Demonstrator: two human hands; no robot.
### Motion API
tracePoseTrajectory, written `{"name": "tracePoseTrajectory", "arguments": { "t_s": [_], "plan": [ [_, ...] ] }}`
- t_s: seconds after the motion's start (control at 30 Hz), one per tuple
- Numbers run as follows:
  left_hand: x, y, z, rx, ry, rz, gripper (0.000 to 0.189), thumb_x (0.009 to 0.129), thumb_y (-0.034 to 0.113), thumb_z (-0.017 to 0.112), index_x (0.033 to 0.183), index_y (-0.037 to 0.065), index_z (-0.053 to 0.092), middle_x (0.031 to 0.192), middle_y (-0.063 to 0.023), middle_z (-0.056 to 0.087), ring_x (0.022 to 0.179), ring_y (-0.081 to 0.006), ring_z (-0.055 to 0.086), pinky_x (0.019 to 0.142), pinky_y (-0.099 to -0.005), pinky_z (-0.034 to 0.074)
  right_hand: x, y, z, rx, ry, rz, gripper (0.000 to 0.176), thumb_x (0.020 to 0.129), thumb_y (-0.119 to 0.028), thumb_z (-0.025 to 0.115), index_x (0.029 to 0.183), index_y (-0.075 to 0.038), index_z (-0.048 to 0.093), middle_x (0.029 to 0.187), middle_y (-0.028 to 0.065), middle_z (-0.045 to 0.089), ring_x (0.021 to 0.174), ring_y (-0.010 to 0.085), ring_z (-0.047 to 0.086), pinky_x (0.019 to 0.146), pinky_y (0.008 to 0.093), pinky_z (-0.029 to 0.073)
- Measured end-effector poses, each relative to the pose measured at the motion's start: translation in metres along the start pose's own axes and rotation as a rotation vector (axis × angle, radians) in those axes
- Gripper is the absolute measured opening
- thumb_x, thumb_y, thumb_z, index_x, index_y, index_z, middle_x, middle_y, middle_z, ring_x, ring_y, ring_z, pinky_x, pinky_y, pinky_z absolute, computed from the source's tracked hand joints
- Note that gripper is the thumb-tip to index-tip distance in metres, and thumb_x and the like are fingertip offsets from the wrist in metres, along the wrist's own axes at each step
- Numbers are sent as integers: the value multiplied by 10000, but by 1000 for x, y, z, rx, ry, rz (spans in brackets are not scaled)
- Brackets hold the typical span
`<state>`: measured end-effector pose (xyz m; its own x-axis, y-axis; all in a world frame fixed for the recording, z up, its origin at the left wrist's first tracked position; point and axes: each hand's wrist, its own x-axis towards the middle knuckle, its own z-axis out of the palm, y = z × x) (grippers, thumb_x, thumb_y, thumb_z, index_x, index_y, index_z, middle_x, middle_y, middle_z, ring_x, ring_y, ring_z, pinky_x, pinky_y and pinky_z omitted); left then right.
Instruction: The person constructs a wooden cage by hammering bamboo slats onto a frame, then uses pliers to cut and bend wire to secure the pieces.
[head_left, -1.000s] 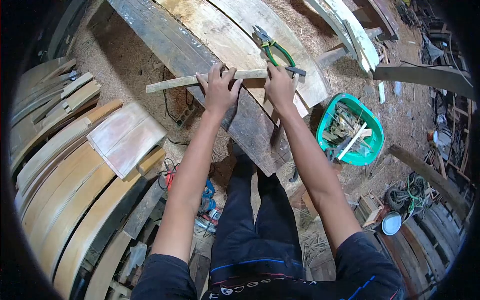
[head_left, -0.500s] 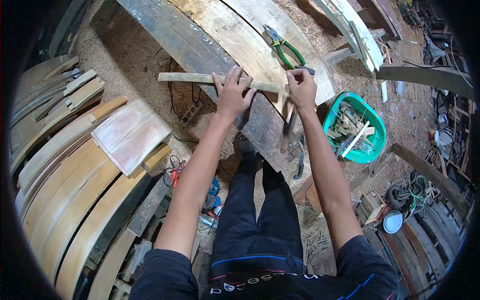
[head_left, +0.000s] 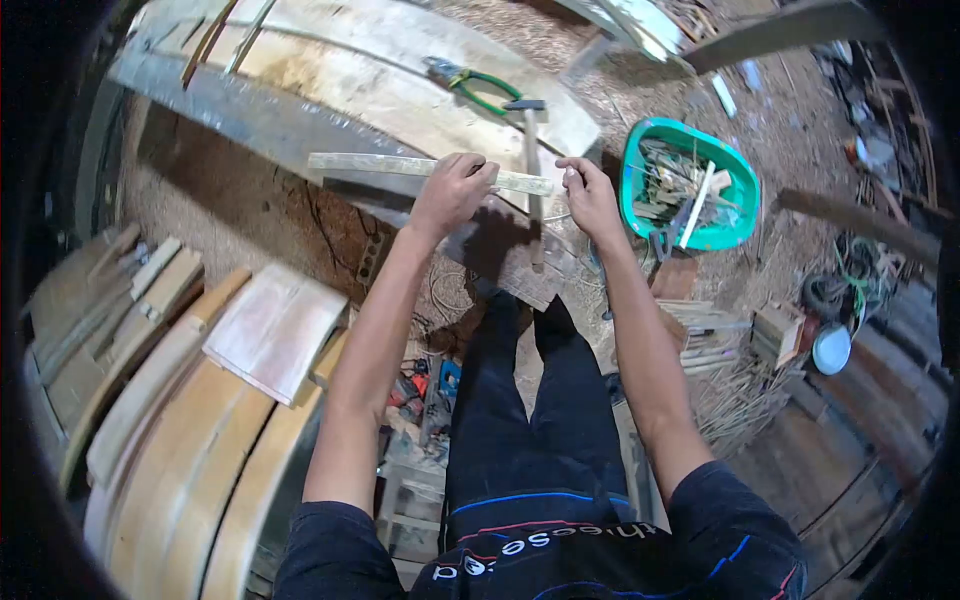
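Note:
My left hand (head_left: 455,196) is closed round a thin, slightly curved wooden strip (head_left: 375,164), which extends left over the plank edge. Just beyond the strip's right end is my right hand (head_left: 590,198), its thumb and index finger pinched together; what they hold, if anything, is too small to make out. A hammer (head_left: 534,180) lies under the strip between my hands, with its dark head away from me. Pliers with green and black handles (head_left: 475,88) rest on the pale wooden board (head_left: 350,70) past my hands.
A green basin (head_left: 742,225) of wood scraps stands at the right. Curved planks (head_left: 190,480) are stacked at the lower left, with a pale panel (head_left: 278,330) on top. Coiled cable (head_left: 825,296) and a round white lid (head_left: 831,349) are at the lower right.
The view has shifted and turned. My left hand has gone from lying spread on the strip to gripping it. My right hand has come away from the hammer head, which now shows fully.

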<state>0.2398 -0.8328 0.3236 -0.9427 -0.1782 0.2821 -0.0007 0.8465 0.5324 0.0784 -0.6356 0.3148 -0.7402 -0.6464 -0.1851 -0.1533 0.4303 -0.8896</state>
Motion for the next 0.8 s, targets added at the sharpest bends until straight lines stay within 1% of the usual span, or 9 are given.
{"name": "tracePoseTrajectory", "arguments": {
  "t_s": [0.07, 0.1, 0.2, 0.23, 0.37, 0.5, 0.6, 0.77, 0.8],
  "plan": [
    [24, 16, -5, 9, -55, 72, 311, 810, 137, 703, 1108, 72, 642, 1061, -96, 607, 1009, -314, 584, 875, -416, 479, -13, -4, -30, 219, -91, 207, 225, 963, -145, 528, 1048, 4, 673, 729, 23, 601, 667, 123, 532, 635, 306, 438],
    [35, 25, -5, -11, -112, 95, 334, 817, 121, 686, 1145, 80, 639, 1080, -102, 609, 1030, -312, 574, 905, -417, 469, -20, -10, -44, 267, -132, 290, 254, 984, -192, 537, 1008, 19, 676, 725, -22, 561, 681, 80, 495, 617, 280, 408],
    [72, 62, 0, -97, -256, 229, 358, 824, 121, 677, 1180, 106, 640, 1106, -100, 604, 1088, -307, 560, 973, -422, 443, -57, -17, -90, 261, -258, 227, 268, 1019, -260, 531, 999, -44, 688, 633, -61, 484, 588, 38, 454, 511, 236, 372],
    [77, 67, 20, -90, -286, 291, 402, 804, 117, 688, 1203, 135, 637, 1148, -89, 595, 1142, -298, 547, 1056, -432, 400, -72, -9, -106, 215, -258, 116, 300, 1015, -276, 552, 984, -5, 677, 671, -45, 516, 637, 50, 472, 558, 246, 399],
    [127, 156, 45, -23, -503, 559, 421, 786, 98, 670, 1197, 180, 634, 1204, -40, 589, 1189, -250, 541, 1130, -447, 352, -147, 32, -151, 421, -149, 191, 291, 991, -271, 600, 1010, 16, 648, 820, -6, 595, 785, 69, 505, 688, 261, 432],
    [143, 249, 111, -37, -613, 801, 437, 777, 159, 728, 1204, 202, 651, 1215, -68, 593, 1230, -264, 528, 1127, -464, 361, -233, 42, -222, 315, -116, 242, 272, 984, -233, 608, 1056, 26, 644, 878, 12, 624, 814, 88, 514, 714, 274, 440],
    [145, 323, 169, -101, -551, 865, 461, 775, 204, 747, 1223, 212, 639, 1284, -68, 570, 1255, -257, 515, 1116, -461, 373, -297, 102, -234, 563, 198, 178, 230, 987, -219, 592, 990, 6, 639, 763, -20, 574, 719, 55, 480, 621, 274, 417],
    [108, 444, 279, -394, -558, 552, 669, 787, 107, 776, 1398, 84, 505, 1453, -184, 402, 1208, -330, 558, 1017, -442, 469, -401, 173, -258, 699, 577, 393, 173, 995, -152, 568, 1023, 11, 622, 776, -37, 538, 677, 45, 459, 587, 244, 394],
    [89, 465, 307, -667, -714, 172, 666, 818, 128, 752, 1423, 73, 478, 1408, -200, 488, 1200, -296, 562, 935, -360, 494, -422, 188, -267, 656, 642, 401, 174, 997, -150, 563, 1028, 12, 619, 777, -34, 538, 680, 46, 460, 588, 244, 394]
  ]
}}
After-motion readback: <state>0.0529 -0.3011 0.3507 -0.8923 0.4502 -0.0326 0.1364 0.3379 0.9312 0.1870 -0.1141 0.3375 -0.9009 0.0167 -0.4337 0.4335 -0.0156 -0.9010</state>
